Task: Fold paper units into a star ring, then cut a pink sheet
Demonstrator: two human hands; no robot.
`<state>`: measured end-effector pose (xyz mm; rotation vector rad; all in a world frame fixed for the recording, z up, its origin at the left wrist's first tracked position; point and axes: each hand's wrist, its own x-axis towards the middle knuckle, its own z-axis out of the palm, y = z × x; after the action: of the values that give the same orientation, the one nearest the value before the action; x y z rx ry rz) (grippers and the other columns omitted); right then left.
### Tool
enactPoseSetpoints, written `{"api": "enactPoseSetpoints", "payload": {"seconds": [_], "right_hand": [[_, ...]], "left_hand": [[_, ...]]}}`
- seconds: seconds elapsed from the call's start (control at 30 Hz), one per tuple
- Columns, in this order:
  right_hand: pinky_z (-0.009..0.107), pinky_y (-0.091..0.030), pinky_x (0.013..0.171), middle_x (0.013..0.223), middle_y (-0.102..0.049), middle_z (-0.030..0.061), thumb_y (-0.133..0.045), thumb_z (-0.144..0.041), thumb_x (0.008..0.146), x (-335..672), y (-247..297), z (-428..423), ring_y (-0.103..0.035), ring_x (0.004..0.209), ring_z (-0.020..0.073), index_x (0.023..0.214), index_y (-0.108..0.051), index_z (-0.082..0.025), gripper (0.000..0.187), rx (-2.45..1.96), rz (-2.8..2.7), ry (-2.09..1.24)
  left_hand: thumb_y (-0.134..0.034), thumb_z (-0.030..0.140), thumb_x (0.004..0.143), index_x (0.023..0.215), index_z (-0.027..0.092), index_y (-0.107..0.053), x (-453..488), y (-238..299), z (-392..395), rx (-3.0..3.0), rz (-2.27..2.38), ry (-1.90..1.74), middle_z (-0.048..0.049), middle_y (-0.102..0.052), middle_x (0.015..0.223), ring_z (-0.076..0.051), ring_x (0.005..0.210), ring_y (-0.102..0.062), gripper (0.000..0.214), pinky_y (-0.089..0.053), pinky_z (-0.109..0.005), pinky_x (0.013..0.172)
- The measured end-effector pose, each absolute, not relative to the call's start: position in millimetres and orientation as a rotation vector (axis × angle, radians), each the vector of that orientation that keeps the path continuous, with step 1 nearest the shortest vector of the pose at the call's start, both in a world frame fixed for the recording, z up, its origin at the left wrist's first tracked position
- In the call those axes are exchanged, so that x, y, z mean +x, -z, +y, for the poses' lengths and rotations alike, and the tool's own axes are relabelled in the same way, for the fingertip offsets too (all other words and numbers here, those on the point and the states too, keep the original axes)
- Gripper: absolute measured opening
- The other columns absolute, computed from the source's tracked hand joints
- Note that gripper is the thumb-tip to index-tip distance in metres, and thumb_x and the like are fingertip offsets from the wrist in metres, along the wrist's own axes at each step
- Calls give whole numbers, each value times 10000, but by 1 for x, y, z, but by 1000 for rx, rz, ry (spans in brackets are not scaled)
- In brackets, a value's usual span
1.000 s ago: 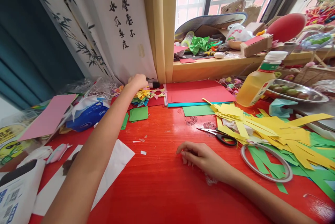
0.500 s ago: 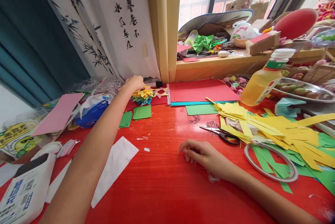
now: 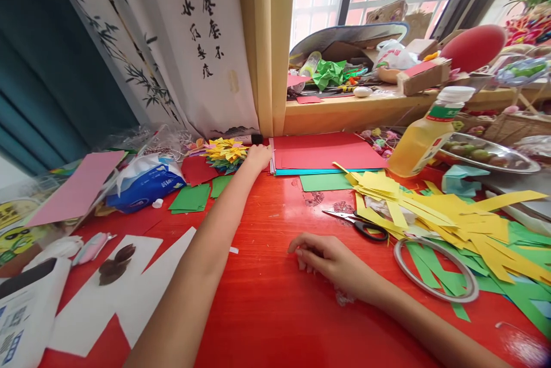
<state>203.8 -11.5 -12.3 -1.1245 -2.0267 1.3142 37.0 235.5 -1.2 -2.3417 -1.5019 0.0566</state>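
Observation:
My left hand reaches to the back of the table, its fingers bent down at the left edge of the red paper stack. The fingertips are mostly hidden, and what they hold cannot be made out. Just left of it sits a cluster of folded paper pieces, yellow on top with blue and green below. Green paper squares lie in front of the cluster. My right hand rests on the red table, loosely curled with thumb and forefinger apart, and nothing shows in it. Black-handled scissors lie beyond it.
Yellow paper strips and a tape roll lie on the right. Behind them stands a juice bottle. To the left are a blue tissue pack, white paper and a white box.
My left hand has moved right, from above the folded paper cluster to the red stack's edge, covering the pink-and-yellow paper ring's spot. My right hand stays in place. The view has shifted slightly.

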Motion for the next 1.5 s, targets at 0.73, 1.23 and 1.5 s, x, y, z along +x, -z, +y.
{"api": "enactPoseSetpoints", "payload": {"seconds": [0.73, 1.23, 1.5], "right_hand": [[218, -404, 594, 694, -555, 2, -379, -240, 846, 204, 17, -12, -500, 633, 108, 893, -523, -178, 164, -1111, -2012, -1353], [213, -395, 585, 684, -550, -3, -382, -251, 846, 204, 19, -11, -494, 625, 105, 882, -517, -183, 156, -1128, -2026, -1341], [224, -405, 584, 691, -554, 4, -380, -280, 845, 204, 19, -10, -497, 624, 110, 886, -523, -181, 179, -1116, -2047, -1315]], "left_hand": [[-437, 305, 773, 1077, 208, -545, -69, -104, 202, -2290, -1539, -66, -48, -614, 1045, -199, 956, -552, 336, -369, -266, 795], [-452, 288, 761, 1192, 208, -472, -84, -95, 186, -2350, -1714, -162, -64, -546, 1149, -197, 1028, -498, 439, -366, -253, 847], [-380, 212, 788, 1082, 158, -542, -59, -129, 143, -2534, -1554, 5, -55, -550, 1130, -178, 1031, -496, 340, -368, -280, 894]]}}
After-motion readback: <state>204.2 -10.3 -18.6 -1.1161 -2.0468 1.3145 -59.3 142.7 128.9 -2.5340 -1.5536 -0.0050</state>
